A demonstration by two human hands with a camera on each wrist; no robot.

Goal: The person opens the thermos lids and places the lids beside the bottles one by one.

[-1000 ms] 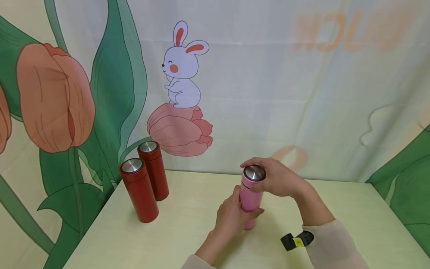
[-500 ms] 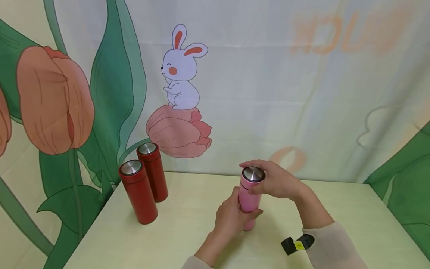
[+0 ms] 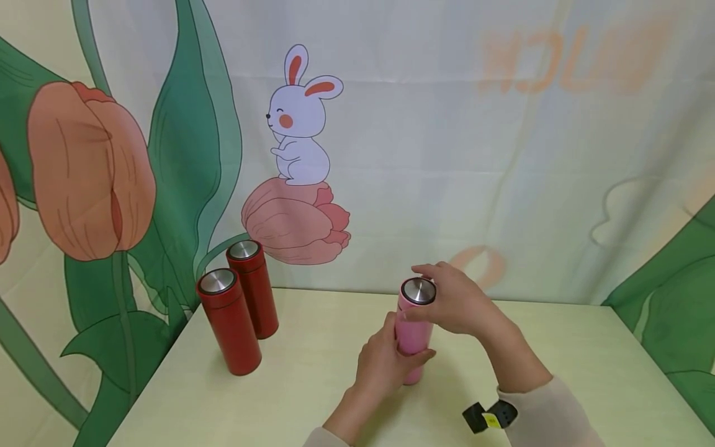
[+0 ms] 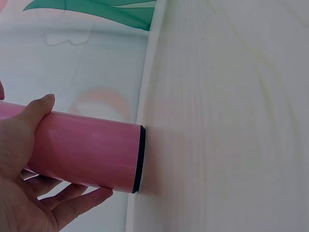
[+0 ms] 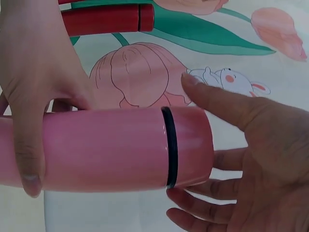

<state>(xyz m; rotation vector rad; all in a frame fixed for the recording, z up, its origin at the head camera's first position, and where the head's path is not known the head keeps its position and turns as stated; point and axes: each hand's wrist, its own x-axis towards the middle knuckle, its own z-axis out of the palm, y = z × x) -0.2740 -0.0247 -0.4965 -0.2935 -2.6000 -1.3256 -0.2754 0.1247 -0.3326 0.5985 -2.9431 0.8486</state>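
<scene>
A pink thermos bottle (image 3: 414, 335) stands upright on the table, its lid (image 3: 419, 290) topped with a brushed metal disc. My left hand (image 3: 380, 366) grips the body of the bottle around its middle and lower part. At the top, my right hand (image 3: 460, 304) is spread around the lid. In the right wrist view the thumb of that hand (image 5: 270, 130) is lifted clear of the lid, and its other fingers are partly hidden behind it. A dark ring runs below the lid. The bottle's dark base shows in the left wrist view, against the table.
Two red thermos bottles, a front one (image 3: 230, 329) and a rear one (image 3: 258, 298), stand upright close together at the table's left. A printed curtain (image 3: 402, 155) hangs behind the table (image 3: 313, 347). A black strap with a yellow label (image 3: 490, 417) is at the right cuff.
My right hand has loosened from the lid, its fingers spreading off the rim and its thumb shifting left. My left hand keeps its grip. The head view has tilted slightly up.
</scene>
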